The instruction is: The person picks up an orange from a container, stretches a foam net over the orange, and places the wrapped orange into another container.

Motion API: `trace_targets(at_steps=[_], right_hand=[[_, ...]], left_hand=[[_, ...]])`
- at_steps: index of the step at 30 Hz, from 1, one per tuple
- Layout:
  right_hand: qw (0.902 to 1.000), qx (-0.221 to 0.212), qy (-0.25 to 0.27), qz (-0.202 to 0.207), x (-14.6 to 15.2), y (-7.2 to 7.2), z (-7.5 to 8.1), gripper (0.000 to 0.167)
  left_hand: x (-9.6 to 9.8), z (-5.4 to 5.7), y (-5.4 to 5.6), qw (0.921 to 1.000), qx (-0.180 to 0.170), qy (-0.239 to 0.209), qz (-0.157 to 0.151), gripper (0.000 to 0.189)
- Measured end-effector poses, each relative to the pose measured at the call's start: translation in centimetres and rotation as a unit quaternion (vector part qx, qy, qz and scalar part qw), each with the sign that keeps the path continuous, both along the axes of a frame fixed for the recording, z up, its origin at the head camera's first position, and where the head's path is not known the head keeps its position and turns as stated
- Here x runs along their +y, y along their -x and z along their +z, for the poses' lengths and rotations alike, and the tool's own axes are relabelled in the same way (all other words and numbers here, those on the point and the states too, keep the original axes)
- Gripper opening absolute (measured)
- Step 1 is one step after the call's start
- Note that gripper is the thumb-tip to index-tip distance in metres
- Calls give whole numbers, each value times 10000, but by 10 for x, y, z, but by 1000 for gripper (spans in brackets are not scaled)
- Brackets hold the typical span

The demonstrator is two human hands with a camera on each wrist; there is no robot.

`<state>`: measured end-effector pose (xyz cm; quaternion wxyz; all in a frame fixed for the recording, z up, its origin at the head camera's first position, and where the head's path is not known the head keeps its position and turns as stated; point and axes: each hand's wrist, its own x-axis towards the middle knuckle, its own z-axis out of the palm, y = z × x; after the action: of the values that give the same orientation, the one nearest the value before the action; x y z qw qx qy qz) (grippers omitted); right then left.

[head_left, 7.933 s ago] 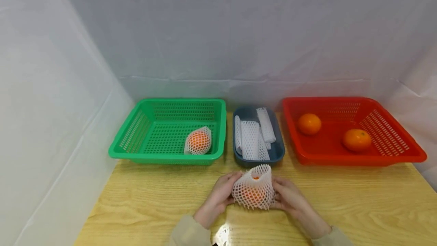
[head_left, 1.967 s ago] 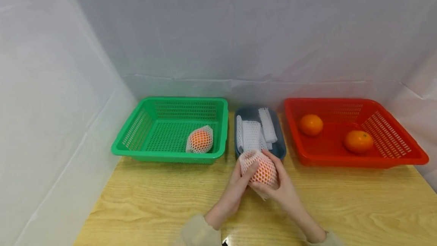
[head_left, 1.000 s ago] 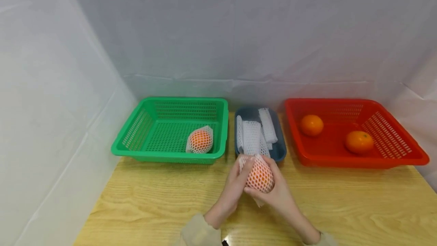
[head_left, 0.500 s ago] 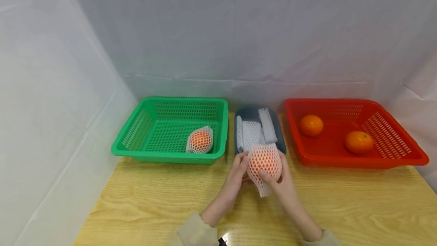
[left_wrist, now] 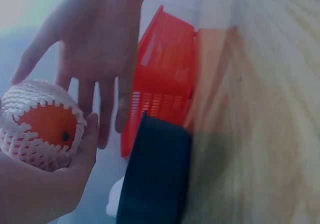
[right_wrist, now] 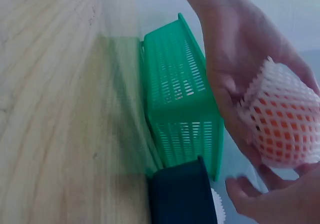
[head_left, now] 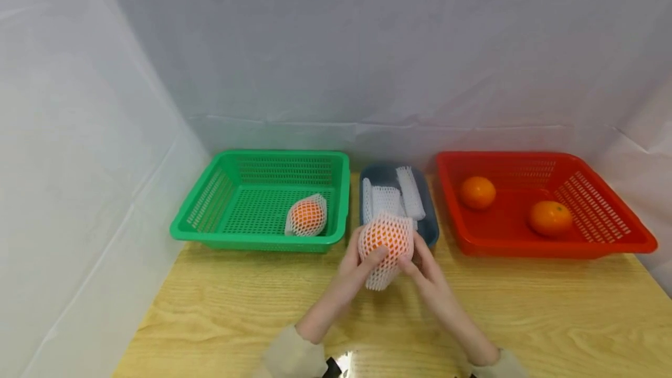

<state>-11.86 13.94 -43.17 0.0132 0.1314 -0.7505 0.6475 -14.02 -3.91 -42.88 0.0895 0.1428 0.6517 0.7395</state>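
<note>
An orange in a white foam net sleeve [head_left: 385, 242] is held up over the front of the dark blue basin. My left hand [head_left: 350, 272] grips it from the left, thumb across the front of the net. My right hand [head_left: 429, 276] is at its right side, thumb tip at the sleeve; the left wrist view shows the right hand's fingers [left_wrist: 103, 106] stretched out straight. At one end of the sleeve, bare orange peel [left_wrist: 49, 126] with a dark stem spot shows through the mesh opening. The sleeve's narrower end hangs toward me.
Several folded white foam nets [head_left: 411, 192] lie in the dark blue basin [head_left: 431, 229]. To its left, a green basket [head_left: 257, 242] holds one netted orange [head_left: 307, 216]. A red basket [head_left: 556, 248] on the right holds two bare oranges [head_left: 478, 192]. All stand on a wooden table [head_left: 226, 308].
Since the earliest frame, both hands have brought the netted orange farther back and turned it several times. In the last half second it moved left into my left hand, and the right hand loosened.
</note>
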Motion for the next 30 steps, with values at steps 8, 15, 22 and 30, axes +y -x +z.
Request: trace_targets(at_steps=[8, 15, 22, 30], right_hand=[[9958, 750, 287, 436, 13, 8, 5, 55], [9923, 1146, -257, -396, 52, 22, 19, 33], [9734, 1167, -1261, -1518, 101, 34, 32, 30], [9179, 1400, -2845, -2387, 175, 64, 35, 32]], left_hand=[[-32, 18, 9, 9985, 407, 359, -12, 69], [-81, 39, 28, 9889, 802, 734, 1013, 59], [-128, 59, 46, 9685, 1020, 1360, 1820, 64], [-166, 58, 70, 9377, 1227, 2412, 2179, 78]])
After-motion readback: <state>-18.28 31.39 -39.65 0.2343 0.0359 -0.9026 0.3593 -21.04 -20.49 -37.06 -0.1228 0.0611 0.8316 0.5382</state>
